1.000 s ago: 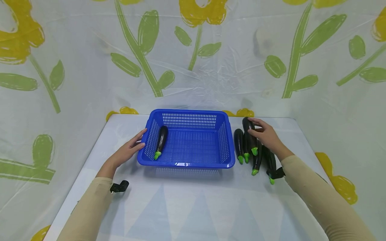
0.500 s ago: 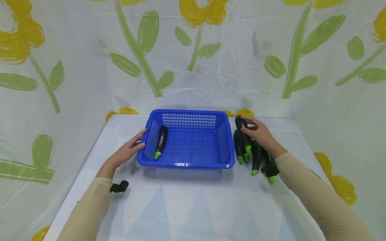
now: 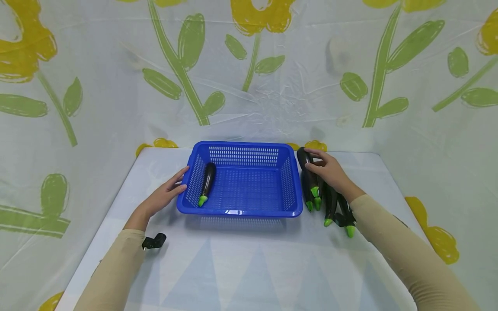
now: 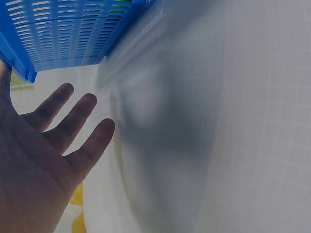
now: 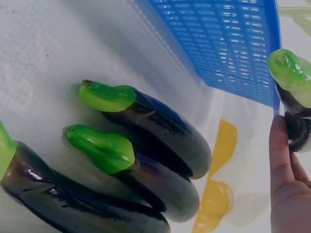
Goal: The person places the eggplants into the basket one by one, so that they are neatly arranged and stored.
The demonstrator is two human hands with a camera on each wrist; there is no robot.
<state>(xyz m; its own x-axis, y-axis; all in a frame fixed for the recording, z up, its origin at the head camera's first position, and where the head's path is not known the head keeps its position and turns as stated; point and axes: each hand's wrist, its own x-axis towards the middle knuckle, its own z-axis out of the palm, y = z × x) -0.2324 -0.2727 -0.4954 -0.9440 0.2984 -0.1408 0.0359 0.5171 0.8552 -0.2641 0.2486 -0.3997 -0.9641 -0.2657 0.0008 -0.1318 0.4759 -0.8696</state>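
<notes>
My right hand (image 3: 332, 172) pinches a dark purple eggplant (image 3: 303, 159) between thumb and fingers, beside the basket's right rim. Its green stem end (image 5: 291, 73) points toward me and shows at the right of the right wrist view. Below it on the table lie several more eggplants (image 3: 330, 203), side by side. One eggplant (image 3: 209, 178) lies inside the blue plastic basket (image 3: 241, 213), along its left wall. At the basket's left rim rests my left hand (image 3: 167, 195); in the left wrist view three of its fingers (image 4: 73, 121) are spread and hold nothing.
The basket stands in the middle of the white table (image 3: 241, 268), toward its back edge. A flower-printed sheet (image 3: 303, 95) hangs behind the table and at both sides. A small black camera (image 3: 154, 241) sits at the left wrist.
My right hand has moved left with the eggplant, from over the pile to the basket's right rim. The left hand and the basket have stayed in place.
</notes>
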